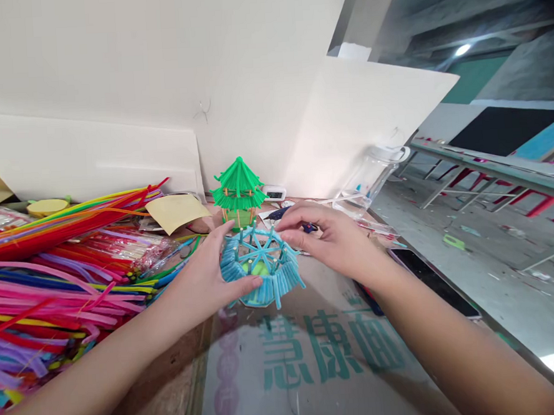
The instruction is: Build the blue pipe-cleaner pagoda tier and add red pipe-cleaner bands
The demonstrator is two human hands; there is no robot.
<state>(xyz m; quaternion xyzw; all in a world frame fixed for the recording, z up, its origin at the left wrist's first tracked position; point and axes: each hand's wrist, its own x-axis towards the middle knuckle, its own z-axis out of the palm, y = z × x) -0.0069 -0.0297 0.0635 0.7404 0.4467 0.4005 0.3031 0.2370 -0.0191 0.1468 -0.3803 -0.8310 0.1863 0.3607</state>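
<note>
- Blue pipe-cleaner canopy (261, 268), a round frame of radiating spokes with a hanging fringe: it is held at the centre of the view, just above the counter and at 6 o'clock from the green model.
- Left hand (206, 274): closed around the canopy's 9 o'clock side, with the thumb across the near rim and the fingers behind the fringe. It carries the piece.
- Right hand (328, 235): fingers curled down onto the rim at 1 o'clock. Whether they pinch a strand or only rest there cannot be told.
- Green pipe-cleaner pavilion (238, 191), with a two-tiered roof on posts: it stands upright just beyond the canopy at 12 o'clock, apart from both hands.
- Progress (a judgement): the spokes meet at a hub and the fringe runs round most of the rim, so the canopy looks largely formed. Measured against the green pavilion, an upper tier, posts and a base appear to be left.
- Heap of coloured pipe cleaners (51, 277): it lies at 9 o'clock, with some in clear wrappers.
- Counter (314, 362): it is covered at 6 o'clock by brown cardboard printed with green characters.
- Clear plastic jar (369, 177): it lies on its side at 2 o'clock.
- White boards (90, 150): they lean along the back.
</note>
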